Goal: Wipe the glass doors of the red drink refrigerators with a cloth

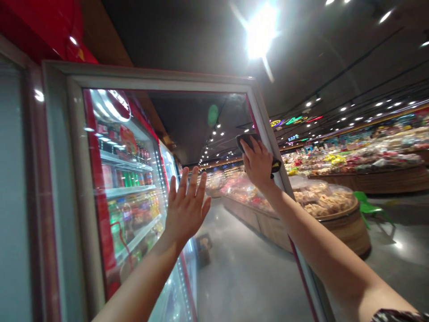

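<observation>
While right grip (257, 162) holds one cloth (246, 140), left (187, 215) spread.

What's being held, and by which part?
A dark cloth-like thing, with the right grip over its middle and ends poking out. The left grip is spread, nothing seen inside.

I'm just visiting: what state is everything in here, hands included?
Grey-framed glass door: swung open.
Bare left hand: raised, fingers spread; contact with the door unclear.
Bare right hand: laid over black cloth.
Black cloth: against the door, near its frame.
Red-sided drinks fridge, showing in the door: lit, stocked.
Curved wooden display counter: heaped with goods.
Green plastic chair: upright.
Bright white ceiling light: on.
</observation>
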Demonstrator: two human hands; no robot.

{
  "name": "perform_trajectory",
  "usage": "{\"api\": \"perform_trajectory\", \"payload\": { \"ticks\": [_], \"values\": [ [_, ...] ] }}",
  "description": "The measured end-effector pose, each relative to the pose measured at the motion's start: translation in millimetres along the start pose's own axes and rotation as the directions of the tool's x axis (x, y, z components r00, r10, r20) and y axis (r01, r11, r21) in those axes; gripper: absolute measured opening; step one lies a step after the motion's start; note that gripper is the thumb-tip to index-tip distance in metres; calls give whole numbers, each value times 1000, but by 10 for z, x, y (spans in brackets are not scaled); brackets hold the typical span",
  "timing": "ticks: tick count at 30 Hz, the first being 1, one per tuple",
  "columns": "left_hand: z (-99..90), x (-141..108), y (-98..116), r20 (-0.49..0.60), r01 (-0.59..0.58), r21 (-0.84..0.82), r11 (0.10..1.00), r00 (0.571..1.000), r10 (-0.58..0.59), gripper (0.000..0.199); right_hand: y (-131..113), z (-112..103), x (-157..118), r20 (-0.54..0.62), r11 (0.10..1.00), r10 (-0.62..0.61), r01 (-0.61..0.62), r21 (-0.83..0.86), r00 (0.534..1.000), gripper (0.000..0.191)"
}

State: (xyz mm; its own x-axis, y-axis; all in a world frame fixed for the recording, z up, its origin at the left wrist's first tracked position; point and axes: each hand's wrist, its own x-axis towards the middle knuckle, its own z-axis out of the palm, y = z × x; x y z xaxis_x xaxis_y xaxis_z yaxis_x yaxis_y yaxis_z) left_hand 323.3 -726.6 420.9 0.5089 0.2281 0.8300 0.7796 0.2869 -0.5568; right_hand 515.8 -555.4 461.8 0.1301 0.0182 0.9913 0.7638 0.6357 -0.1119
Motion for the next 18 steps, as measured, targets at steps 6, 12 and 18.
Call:
{"api": "perform_trajectory", "payload": {
  "ticks": [6, 12, 18],
  "values": [
    [-55, -22, -64, 26, -27, 2, 1000, 999, 27, 75, 165, -70, -457, 59, 978, -203, 200, 53, 977, 49],
    [-158, -164, -54, 51, -11, 1, 1000, 999, 11, 69, -32, 27, -169, -16, 997, -19, 20, 72, 1000, 49],
    [-362, -421, -96, 89, 4, 9, 1000, 996, -5, 71, -136, -101, -546, 42, 945, -283, 271, 181, 958, 47]
  ]
}}
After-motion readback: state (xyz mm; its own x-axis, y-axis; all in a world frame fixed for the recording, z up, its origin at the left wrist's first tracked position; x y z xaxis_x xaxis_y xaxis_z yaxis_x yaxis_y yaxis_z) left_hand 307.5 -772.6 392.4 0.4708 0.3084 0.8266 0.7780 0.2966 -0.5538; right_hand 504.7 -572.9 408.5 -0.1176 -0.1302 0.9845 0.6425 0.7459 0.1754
